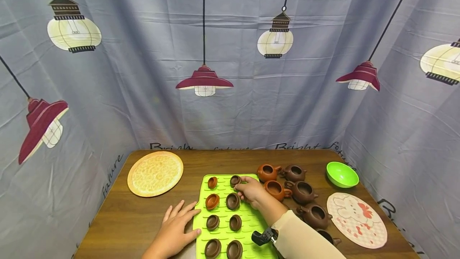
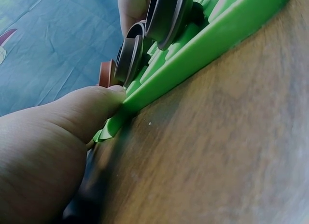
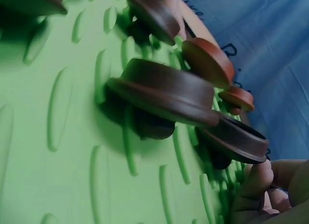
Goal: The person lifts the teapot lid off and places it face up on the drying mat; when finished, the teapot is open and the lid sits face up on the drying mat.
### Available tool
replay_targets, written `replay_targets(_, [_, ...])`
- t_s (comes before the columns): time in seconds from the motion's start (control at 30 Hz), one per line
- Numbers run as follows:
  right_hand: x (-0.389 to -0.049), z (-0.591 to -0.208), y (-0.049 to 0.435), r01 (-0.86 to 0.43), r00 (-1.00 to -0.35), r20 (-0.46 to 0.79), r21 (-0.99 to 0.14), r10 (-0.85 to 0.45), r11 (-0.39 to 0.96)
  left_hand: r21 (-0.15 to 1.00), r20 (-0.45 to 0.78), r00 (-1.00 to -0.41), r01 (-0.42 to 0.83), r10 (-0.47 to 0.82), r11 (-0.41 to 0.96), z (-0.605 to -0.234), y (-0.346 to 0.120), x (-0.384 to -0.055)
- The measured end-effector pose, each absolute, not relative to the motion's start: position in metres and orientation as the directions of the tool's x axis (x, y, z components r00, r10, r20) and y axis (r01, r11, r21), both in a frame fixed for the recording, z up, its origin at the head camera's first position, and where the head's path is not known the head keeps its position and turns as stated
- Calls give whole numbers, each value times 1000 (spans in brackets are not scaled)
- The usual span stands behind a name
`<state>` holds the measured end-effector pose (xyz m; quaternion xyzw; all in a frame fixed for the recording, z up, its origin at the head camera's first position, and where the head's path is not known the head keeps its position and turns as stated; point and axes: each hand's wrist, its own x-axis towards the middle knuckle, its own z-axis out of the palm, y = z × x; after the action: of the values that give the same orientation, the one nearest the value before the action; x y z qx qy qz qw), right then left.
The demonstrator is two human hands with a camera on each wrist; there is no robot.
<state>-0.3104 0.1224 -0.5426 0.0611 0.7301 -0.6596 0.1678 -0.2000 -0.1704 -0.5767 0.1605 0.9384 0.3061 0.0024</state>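
On a green ridged mat (image 1: 251,222), several small teapot lids lie upside down on their knobs in two columns, some orange-brown, the others dark brown. At the far right of the mat, my right hand (image 1: 251,191) pinches the rim of a small dark brown lid (image 1: 235,180) between thumb and fingers; the right wrist view shows that lid (image 3: 236,139) tilted, its knob underneath. Nearest to it is a larger dark lid (image 1: 232,201). My left hand (image 1: 174,231) lies with fingers spread along the mat's left edge, thumb on the rim in the left wrist view.
Right of the mat stand several lidless teapots, orange-brown (image 1: 274,190) and dark brown (image 1: 303,192). Beyond them are a green bowl (image 1: 342,174) and a round rabbit-print placemat (image 1: 357,221). A round yellow placemat (image 1: 155,174) lies at the back left. A printed curtain (image 1: 237,119) hangs behind the table.
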Motion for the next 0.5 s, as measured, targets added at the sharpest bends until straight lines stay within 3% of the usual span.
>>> replay_targets(0.2, [-310,-541,122,312,-934,-336,-932,-119,186,579,92,-945,307,313,756,-579,-170,-201])
replay_targets(0.5, [-306,-499,133,207,-935,-323,-833,-147,514,573,101,-942,317,319,756,-582,-169,-201])
